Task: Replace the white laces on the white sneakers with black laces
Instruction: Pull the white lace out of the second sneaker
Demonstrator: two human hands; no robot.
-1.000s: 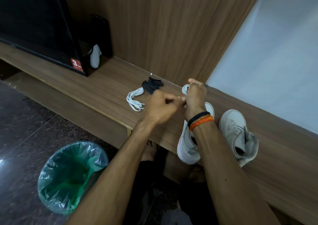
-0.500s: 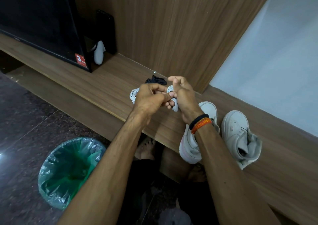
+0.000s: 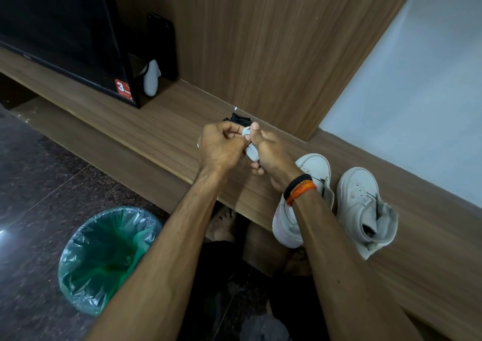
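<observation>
Both fists raised together, left hand [image 3: 221,147] and right hand [image 3: 271,155] gripping bundled white lace [image 3: 251,150].

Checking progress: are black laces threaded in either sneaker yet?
No, both sneakers sit unlaced while the black laces lie on the shelf.

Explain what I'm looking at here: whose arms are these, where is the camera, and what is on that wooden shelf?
No machine here: a person wears a camera on the head, looking down at their own arms. The left hand and right hand together hold a bundled white lace above a wooden shelf. On the shelf lie two white sneakers, both without laces, and a bunch of black laces just behind the hands. A television stands on the shelf further left. On the floor below sits a bin lined with a green bag.
</observation>
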